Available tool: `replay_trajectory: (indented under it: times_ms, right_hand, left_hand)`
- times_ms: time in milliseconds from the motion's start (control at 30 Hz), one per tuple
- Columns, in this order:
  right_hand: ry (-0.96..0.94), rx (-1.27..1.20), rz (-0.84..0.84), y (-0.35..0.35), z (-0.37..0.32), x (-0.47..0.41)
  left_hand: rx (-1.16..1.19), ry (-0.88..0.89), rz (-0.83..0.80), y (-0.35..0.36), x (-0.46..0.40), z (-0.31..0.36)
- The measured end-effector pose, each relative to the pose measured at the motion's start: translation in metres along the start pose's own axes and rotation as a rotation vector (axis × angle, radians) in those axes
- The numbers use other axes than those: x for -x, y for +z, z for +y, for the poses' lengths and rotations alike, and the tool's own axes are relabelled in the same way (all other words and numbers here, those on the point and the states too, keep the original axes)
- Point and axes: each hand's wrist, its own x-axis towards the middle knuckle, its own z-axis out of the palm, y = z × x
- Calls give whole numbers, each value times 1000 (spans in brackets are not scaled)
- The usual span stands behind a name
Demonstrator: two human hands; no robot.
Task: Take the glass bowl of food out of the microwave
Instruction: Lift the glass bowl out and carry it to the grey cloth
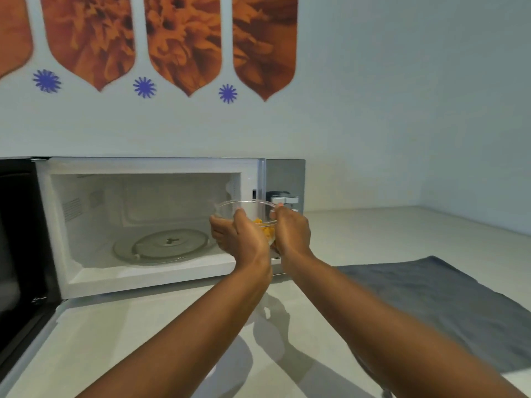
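Hands: left hand [235, 235] and right hand [291, 229] cupping glass bowl [244, 208] | clearing microwave [143, 168] opening, turntable [163, 245] bare | remaining: setting down

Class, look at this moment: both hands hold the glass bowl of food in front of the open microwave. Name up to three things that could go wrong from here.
1. The bowl is clear, smooth glass, held in the air by the left hand and right hand; the grip could slip and it may drop.
2. It may be hot from heating, which could make the hands let go.
3. The door stands wide open at the left; turning that way risks a bump.
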Motion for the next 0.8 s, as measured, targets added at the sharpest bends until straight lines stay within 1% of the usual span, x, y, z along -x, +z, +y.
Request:
replay_trajectory:
  times_ms: [200, 333, 533, 633, 800]
  right_hand:
    - [-87, 44, 188, -51, -2, -9]
    - [-108, 70, 275, -82, 2, -18]
    - [-100, 125, 427, -131, 17, -35]
    - [-88, 168, 503, -151, 26, -43]
    - [-33, 206, 590, -183, 48, -58]
  left_hand:
    - [30, -74, -178, 30, 30, -10]
    - [49, -107, -311, 52, 51, -23]
    - [71, -139, -455, 82, 79, -42]
    - [64, -200, -518, 98, 87, -53]
    - [45, -332, -699, 119, 98, -82]
